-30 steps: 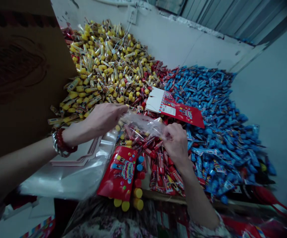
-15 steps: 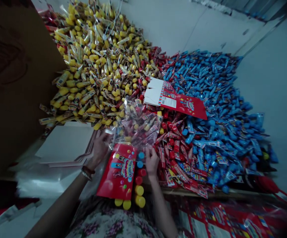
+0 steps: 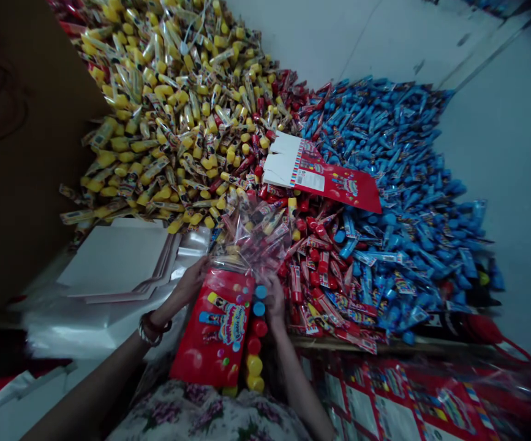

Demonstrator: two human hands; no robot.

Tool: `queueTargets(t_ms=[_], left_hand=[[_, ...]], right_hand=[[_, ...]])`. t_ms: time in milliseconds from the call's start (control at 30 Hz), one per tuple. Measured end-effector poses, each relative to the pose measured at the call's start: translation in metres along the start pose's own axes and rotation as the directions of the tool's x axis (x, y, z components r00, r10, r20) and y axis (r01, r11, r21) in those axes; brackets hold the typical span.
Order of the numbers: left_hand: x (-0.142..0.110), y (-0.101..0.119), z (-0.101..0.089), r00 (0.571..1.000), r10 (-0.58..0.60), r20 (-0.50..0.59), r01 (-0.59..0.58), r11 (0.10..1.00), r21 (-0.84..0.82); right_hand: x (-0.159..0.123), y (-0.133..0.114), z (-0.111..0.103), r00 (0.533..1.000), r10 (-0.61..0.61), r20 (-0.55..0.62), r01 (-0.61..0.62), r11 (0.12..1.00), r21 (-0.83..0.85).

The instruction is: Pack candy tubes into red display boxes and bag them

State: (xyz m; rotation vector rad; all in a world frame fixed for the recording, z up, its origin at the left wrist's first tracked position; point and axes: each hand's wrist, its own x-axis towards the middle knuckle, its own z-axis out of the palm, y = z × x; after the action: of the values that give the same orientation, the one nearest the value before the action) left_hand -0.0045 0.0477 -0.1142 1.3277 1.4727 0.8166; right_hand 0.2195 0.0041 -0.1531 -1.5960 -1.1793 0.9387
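A red printed card box (image 3: 217, 331) leans against my lap, with a row of blue, red and yellow bottle caps (image 3: 256, 331) showing along its right side. A clear plastic bag (image 3: 260, 242) covers its top and spreads loosely beyond it over the pile. My left hand (image 3: 194, 280) pinches the bag at the box's top left corner. On the other side my right hand (image 3: 274, 301) has its fingers closed on the bag's edge, beside the blue caps. Parts of both hands' fingertips are hard to make out.
Heaps of small wrapped bottles lie ahead: yellow (image 3: 168, 122), red (image 3: 323, 263) and blue (image 3: 384, 153). A flat red-and-white carton (image 3: 338, 184) rests on them. White cards (image 3: 113, 257) are stacked on clear plastic sheets (image 3: 76, 324) at left. Packed red boxes (image 3: 398, 392) lie lower right.
The red box in its bag has come down toward my body, and both hands have moved with it. The bag's loose top has sunk lower over the pile. My view has tipped slightly downward.
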Motion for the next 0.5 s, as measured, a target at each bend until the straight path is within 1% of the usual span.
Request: queueTargets(t_ms=[100,167,267,367,500], left_hand=[[-0.002,-0.005,0.002,0.994,-0.039,-0.103,0.042,0.999,0.026],[-0.004,-0.009,0.005,0.991,-0.046,-0.128,0.050,0.998,0.030],[-0.007,-0.013,0.011,0.993,-0.047,-0.109,0.048,0.999,0.007],[-0.011,-0.015,0.016,0.996,-0.037,-0.077,0.035,0.999,-0.025],[-0.017,-0.016,0.014,0.998,-0.027,-0.065,0.024,0.999,-0.045]], right_hand=[[-0.003,-0.004,-0.004,0.998,0.025,-0.055,-0.022,0.998,0.050],[-0.004,-0.007,-0.007,0.996,0.049,-0.079,-0.043,0.996,0.078],[-0.004,-0.005,-0.012,0.990,0.089,-0.107,-0.081,0.993,0.081],[-0.005,0.003,-0.016,0.983,0.130,-0.132,-0.123,0.991,0.061],[-0.015,0.013,-0.013,0.973,0.191,-0.133,-0.183,0.981,0.068]])
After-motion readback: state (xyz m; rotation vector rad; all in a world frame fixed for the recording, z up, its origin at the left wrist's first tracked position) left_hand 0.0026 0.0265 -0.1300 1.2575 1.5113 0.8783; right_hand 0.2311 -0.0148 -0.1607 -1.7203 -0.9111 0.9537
